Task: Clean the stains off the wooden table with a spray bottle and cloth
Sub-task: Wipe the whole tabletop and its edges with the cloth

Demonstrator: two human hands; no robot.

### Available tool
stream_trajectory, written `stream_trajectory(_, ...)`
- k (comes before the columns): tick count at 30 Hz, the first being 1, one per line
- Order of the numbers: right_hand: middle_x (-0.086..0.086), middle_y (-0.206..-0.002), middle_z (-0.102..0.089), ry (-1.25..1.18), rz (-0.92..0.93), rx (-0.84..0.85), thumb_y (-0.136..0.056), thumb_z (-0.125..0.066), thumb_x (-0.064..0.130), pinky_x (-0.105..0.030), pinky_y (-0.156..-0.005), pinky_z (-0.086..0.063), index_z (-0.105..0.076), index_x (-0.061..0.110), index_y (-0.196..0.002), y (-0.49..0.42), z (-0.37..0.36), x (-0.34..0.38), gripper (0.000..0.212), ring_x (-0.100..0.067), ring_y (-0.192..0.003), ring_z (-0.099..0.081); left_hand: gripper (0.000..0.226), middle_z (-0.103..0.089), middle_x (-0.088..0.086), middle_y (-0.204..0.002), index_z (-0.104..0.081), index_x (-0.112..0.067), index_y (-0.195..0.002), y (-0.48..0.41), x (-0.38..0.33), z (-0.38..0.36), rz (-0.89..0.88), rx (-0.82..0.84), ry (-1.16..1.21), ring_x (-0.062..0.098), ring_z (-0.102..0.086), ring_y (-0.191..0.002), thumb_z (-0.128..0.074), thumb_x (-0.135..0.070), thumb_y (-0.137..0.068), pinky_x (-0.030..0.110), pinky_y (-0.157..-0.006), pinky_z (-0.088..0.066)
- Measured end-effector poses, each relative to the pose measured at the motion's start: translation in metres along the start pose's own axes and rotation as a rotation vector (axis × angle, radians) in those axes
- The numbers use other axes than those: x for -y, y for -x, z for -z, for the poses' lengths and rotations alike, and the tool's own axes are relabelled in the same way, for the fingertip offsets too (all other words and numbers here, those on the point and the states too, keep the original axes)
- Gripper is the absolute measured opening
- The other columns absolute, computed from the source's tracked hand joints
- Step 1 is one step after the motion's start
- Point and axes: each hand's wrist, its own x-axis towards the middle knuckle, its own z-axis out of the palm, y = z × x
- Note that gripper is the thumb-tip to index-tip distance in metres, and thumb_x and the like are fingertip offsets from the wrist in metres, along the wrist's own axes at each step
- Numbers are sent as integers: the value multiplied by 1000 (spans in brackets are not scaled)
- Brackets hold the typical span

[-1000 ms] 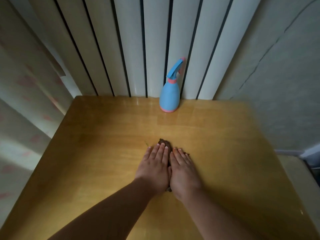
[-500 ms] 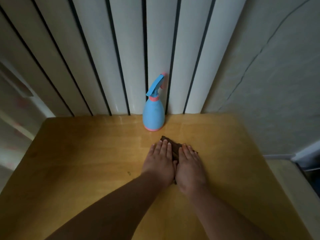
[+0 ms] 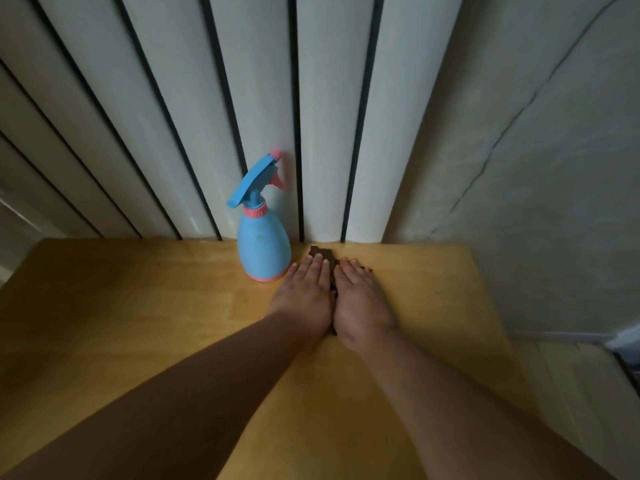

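**Both palms flat on the cloth at the table's far edge**

At frame centre, the left hand (image 3: pixel 304 296) and right hand (image 3: pixel 360 303) lie side by side, fingers extended, pressing flat on a dark brown cloth (image 3: pixel 320 252) without gripping it. The cloth lies on the yellow wooden table (image 3: pixel 138 306). A blue plastic spray bottle with pink trim (image 3: pixel 263 251) stands upright just left of the hands, before white ribbed wall panels (image 3: pixel 242 98).

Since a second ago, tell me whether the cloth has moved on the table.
Yes. The cloth under both hands has slid away from the person toward the table's far edge, ending beside the standing spray bottle, which it earlier lay well short of.
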Motion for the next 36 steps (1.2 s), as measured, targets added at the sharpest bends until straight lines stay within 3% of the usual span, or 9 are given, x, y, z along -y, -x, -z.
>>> stream_trajectory(6,-2,-162,-12,2,95,-1,-99,-36,20,-31,-121,1,-15,13,-153,-20,7,-15,59,-16,-148,-5,60,0,9,-165,-2,-9,-157,-20,-8,8,60,17,-53,22,1,-152,-16,-34,-105,38,-122,-3)
stream_trajectory(11,0,-161,-13,-3,142,-48,-101,-31,21,-32,-121,-2,-20,14,-153,-32,8,-31,54,-17,-148,-5,62,2,10,-165,1,-9,-157,-29,-20,12,140,18,-37,22,1,-152,-20,-35,-105,39,-123,-4)
stream_trajectory(17,0,-144,-43,-83,137,-186,-103,-34,22,-28,-109,-25,-44,19,-142,-25,14,-57,40,-21,-132,-34,64,2,13,-165,-1,-6,-156,-38,-46,11,101,12,-107,25,0,-152,-26,-33,-104,40,-123,-5)
stream_trajectory(20,-2,-149,-40,-61,95,-117,-101,-33,17,-29,-112,-28,-43,16,-143,-22,24,-83,43,-20,-135,-36,61,4,11,-165,0,-8,-156,-49,-71,11,86,3,-53,24,2,-152,-21,-33,-105,37,-123,-3)
stream_trajectory(24,-3,-156,-30,-36,-9,-106,-101,-30,14,-27,-114,-19,-35,13,-147,-13,35,-125,46,-19,-141,-28,60,2,10,-165,-1,-9,-157,-65,-114,8,47,-16,-14,23,1,-152,-21,-32,-105,37,-123,-4)
stream_trajectory(36,-8,-144,-48,-13,-140,-188,-98,-38,15,-28,-112,-29,-48,11,-140,-14,50,-207,43,-24,-131,-43,59,-2,9,-165,-3,-7,-157,-107,-189,10,-50,-43,26,23,-1,-152,-16,-31,-105,40,-123,-3)
